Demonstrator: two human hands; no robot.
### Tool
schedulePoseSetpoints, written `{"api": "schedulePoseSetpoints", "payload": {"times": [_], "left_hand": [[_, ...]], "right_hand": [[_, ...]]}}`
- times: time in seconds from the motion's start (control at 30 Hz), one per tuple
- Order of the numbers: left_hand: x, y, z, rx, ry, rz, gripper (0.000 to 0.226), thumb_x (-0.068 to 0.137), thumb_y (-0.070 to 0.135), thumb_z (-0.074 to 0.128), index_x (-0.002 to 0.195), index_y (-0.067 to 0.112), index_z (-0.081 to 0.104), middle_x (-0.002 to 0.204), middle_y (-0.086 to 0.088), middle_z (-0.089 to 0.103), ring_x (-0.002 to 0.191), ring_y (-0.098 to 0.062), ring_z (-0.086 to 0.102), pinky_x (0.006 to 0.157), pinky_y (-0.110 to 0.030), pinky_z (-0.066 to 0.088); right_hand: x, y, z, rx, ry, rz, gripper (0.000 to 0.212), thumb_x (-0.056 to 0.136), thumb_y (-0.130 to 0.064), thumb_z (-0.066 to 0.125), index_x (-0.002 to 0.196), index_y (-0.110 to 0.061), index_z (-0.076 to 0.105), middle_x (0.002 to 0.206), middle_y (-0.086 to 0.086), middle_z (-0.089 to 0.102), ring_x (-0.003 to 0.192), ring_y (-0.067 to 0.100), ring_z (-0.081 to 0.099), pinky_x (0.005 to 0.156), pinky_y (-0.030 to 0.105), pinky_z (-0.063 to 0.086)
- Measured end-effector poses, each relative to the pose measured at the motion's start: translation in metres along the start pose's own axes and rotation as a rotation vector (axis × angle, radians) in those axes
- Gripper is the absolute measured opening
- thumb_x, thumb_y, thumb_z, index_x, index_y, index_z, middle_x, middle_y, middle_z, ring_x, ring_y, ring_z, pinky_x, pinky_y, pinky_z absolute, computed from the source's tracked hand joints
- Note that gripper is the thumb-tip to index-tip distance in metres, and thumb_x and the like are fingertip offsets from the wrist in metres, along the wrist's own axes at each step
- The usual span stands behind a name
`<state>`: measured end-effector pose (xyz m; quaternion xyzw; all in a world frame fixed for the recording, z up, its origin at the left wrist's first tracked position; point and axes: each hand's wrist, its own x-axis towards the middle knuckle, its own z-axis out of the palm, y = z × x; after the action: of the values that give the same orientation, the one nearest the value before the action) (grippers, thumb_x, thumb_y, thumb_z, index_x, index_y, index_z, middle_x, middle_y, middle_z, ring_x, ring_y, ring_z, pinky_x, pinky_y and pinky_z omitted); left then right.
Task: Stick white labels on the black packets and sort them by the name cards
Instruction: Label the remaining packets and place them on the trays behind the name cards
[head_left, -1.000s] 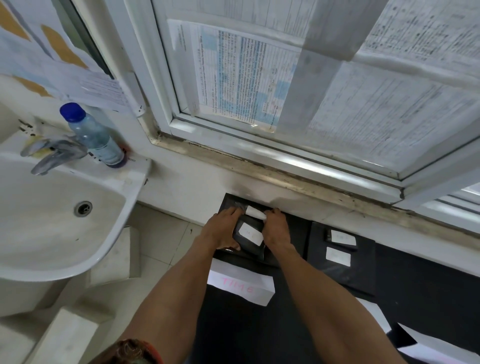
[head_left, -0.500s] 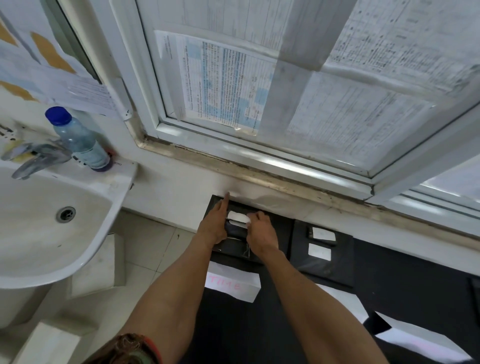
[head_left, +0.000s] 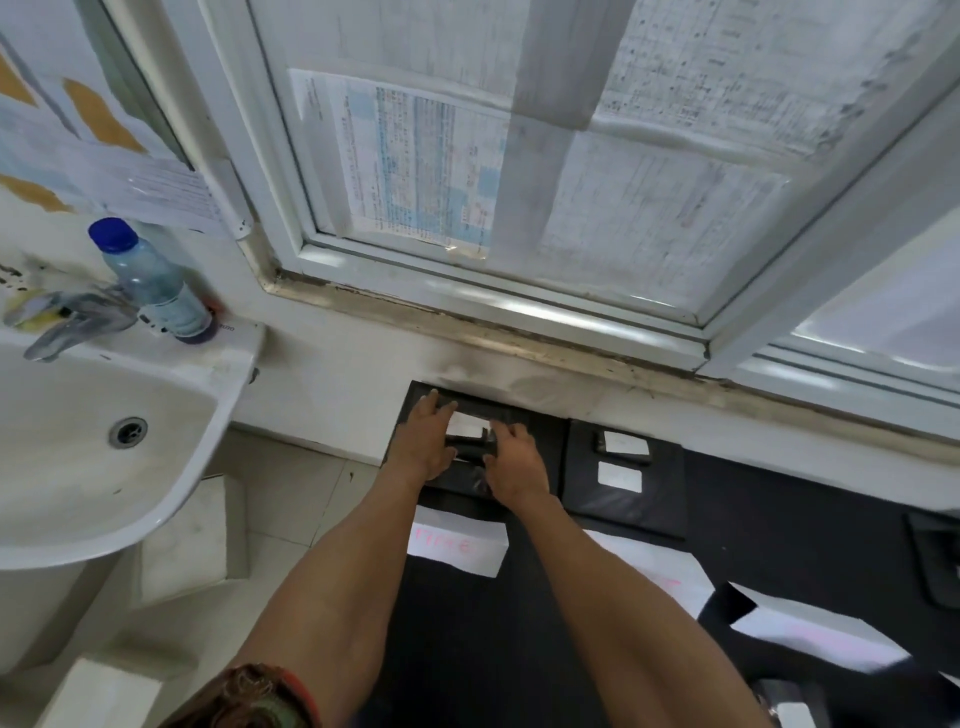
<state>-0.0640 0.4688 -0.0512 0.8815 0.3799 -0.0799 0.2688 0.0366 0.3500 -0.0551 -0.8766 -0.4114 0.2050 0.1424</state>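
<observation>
**A:** Grip first: what do the hands have hold of?

**B:** Neither one closes round anything. The left hand lies with straight fingers pressed on the top black packet. The right hand rests on the same packet, fingers a little bent. Its thumb is hidden, so I cannot tell whether it catches an edge.

**A:** And where is the packet?

**B:** It is on top of a pile at the far left corner of the black bench, tight against the wall under the window. Its white label shows between the two hands. The pink-lettered name card lies just in front of the pile.

**A:** What could go wrong?

**B:** The packets look glossy, so I'd judge that an uneven push could make the top one slide. To the left it would go over the bench edge onto the floor tiles. To the right it would land against the neighbouring pile, which sits just beside and belongs to another card, and that would muddle the sorting.

**A:** Anything about the label?

**B:** If a hand drags across it, a corner could lift or crease.
</observation>
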Motion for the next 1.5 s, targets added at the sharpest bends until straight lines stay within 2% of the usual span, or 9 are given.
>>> {"api": "schedulePoseSetpoints", "payload": {"times": [0.3,0.5,0.63,0.83,1.07,1.17,1.3,1.4,1.5], "left_hand": [[-0.030,0.135,0.021,0.062,-0.003,0.232,0.072,0.087,0.020,0.066,0.149,0.024,0.030,0.160,-0.010,0.015,0.145,-0.030,0.023,0.112,-0.049,0.033],[-0.082,0.250,0.079,0.016,-0.085,0.357,0.068,0.086,0.022,0.063,0.147,0.026,0.034,0.158,-0.006,0.022,0.143,-0.027,0.027,0.111,-0.048,0.034],[-0.132,0.305,0.135,-0.003,-0.116,0.393,0.064,0.088,0.019,0.061,0.146,0.024,0.035,0.153,-0.009,0.029,0.137,-0.029,0.037,0.109,-0.044,0.039],[-0.222,0.367,0.227,-0.072,-0.224,0.208,0.039,0.086,0.020,0.062,0.122,0.010,0.052,0.126,-0.014,0.056,0.115,-0.031,0.055,0.093,-0.036,0.047],[-0.266,0.387,0.287,-0.370,-0.424,-0.150,0.041,0.087,0.017,0.062,0.126,0.005,0.053,0.127,-0.014,0.059,0.115,-0.030,0.057,0.097,-0.035,0.046],[-0.268,0.393,0.294,-0.515,-0.467,-0.232,0.034,0.088,0.010,0.058,0.122,0.007,0.054,0.120,-0.016,0.061,0.106,-0.028,0.060,0.090,-0.035,0.049],[-0.266,0.394,0.302,-0.652,-0.457,-0.381,0.027,0.086,0.017,0.064,0.111,0.007,0.058,0.103,-0.012,0.062,0.090,-0.023,0.060,0.076,-0.032,0.048],[-0.263,0.391,0.303,-0.686,-0.436,-0.384,0.030,0.086,0.022,0.068,0.109,0.004,0.062,0.102,-0.013,0.065,0.089,-0.024,0.063,0.079,-0.033,0.053],[-0.263,0.388,0.292,-0.739,-0.287,-0.275,0.016,0.087,0.013,0.068,0.097,0.012,0.056,0.097,-0.011,0.063,0.084,-0.021,0.062,0.074,-0.033,0.054]], "right_hand": [[-0.070,0.082,-0.077,0.053,0.132,0.163,0.053,0.093,-0.020,0.052,0.143,-0.015,0.037,0.142,0.013,0.038,0.130,0.030,0.039,0.105,0.043,0.041],[-0.173,0.198,-0.126,0.102,0.245,0.343,0.047,0.091,-0.014,0.054,0.137,-0.012,0.045,0.136,0.014,0.044,0.126,0.030,0.042,0.102,0.041,0.041],[-0.245,0.271,-0.133,0.121,0.221,0.424,0.045,0.089,-0.013,0.054,0.134,-0.010,0.047,0.131,0.016,0.047,0.123,0.034,0.044,0.102,0.039,0.039],[-0.337,0.356,-0.122,0.184,0.113,0.483,0.035,0.091,-0.013,0.054,0.125,-0.005,0.052,0.124,0.019,0.053,0.115,0.034,0.051,0.093,0.034,0.042],[-0.367,0.388,-0.103,0.245,-0.078,0.496,0.031,0.085,-0.007,0.059,0.115,-0.004,0.055,0.118,0.016,0.062,0.109,0.032,0.057,0.080,0.027,0.041],[-0.366,0.390,-0.099,0.297,-0.084,0.491,0.031,0.084,-0.011,0.063,0.113,-0.004,0.057,0.115,0.015,0.064,0.104,0.029,0.059,0.077,0.028,0.043],[-0.367,0.395,-0.089,0.394,-0.108,0.521,0.047,0.080,-0.024,0.073,0.119,-0.009,0.052,0.118,0.010,0.062,0.109,0.026,0.059,0.088,0.031,0.046],[-0.369,0.400,-0.094,0.530,-0.098,0.518,0.053,0.073,-0.030,0.079,0.113,-0.013,0.050,0.109,0.006,0.063,0.097,0.021,0.061,0.081,0.030,0.052],[-0.370,0.402,-0.108,0.719,-0.069,0.578,0.045,0.076,-0.028,0.077,0.106,-0.011,0.048,0.105,0.010,0.062,0.086,0.020,0.063,0.067,0.031,0.058]]}}
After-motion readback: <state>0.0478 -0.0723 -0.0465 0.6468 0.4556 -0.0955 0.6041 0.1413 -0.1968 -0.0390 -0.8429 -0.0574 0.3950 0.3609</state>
